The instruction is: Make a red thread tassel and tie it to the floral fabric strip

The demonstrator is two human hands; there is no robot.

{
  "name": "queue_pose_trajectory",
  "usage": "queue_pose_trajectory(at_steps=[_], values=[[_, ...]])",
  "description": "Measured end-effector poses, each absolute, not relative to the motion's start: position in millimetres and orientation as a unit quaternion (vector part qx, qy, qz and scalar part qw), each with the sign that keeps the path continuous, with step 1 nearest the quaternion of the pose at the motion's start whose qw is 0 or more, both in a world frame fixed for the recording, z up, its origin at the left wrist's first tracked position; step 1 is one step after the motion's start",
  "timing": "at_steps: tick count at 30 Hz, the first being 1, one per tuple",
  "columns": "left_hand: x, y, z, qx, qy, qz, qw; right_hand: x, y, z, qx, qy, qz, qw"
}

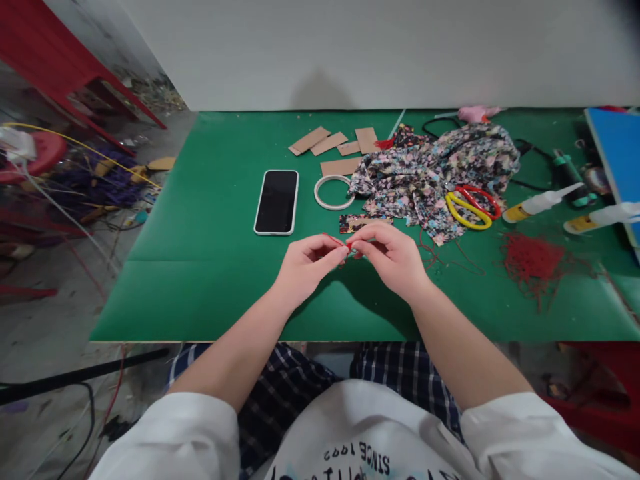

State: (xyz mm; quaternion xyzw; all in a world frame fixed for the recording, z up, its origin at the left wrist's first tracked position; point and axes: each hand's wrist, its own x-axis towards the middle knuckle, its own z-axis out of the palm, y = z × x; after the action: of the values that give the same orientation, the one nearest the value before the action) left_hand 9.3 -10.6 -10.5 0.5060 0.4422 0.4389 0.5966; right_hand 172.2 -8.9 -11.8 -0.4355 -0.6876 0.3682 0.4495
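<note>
A white shirt (pixel 345 417) with dark printed letters fills the bottom of the frame. At centre, the left hand (pixel 309 263) and right hand (pixel 389 257) pinch thin red string (pixel 349 247) between fingertips. Crumpled flowered cloth (pixel 430 163) lies upper right; a tangled red thread pile (pixel 533 260), right.

Free for a hand's pass leftward from the left hand (pixel 310 263), over bare green tabletop (pixel 200 287); passable also along the near edge, between the forearms. Hemmed in ahead of the left hand by a flat-lying phone (pixel 277 202), with only a slim gap between phone and tape roll (pixel 323 204). Blocked just beyond the fingertips by a floral strip (pixel 350 223), farther on by cardboard pieces (pixel 341 167). Obstructed right of these by bunched floral cloth (pixel 410 177), scissors (pixel 481 223), 2 glue bottles (pixel 537 204) and a red thread heap (pixel 533 261). Walled off behind by a white panel (pixel 375 53).
</note>
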Motion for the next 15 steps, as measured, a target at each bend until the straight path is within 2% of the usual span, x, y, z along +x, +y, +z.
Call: queue_pose_trajectory(at_steps=[9,15], values=[[9.1,-9.7,-12.2,0.529,0.47,0.424,0.565,173.1,-7.3,-11.2,-0.452,-0.704,0.328,0.439],[8.3,-11.7,-14.1,0.671,0.495,0.389,0.392,177.1,-5.4,-10.0,-0.466,-0.708,0.287,0.447]])
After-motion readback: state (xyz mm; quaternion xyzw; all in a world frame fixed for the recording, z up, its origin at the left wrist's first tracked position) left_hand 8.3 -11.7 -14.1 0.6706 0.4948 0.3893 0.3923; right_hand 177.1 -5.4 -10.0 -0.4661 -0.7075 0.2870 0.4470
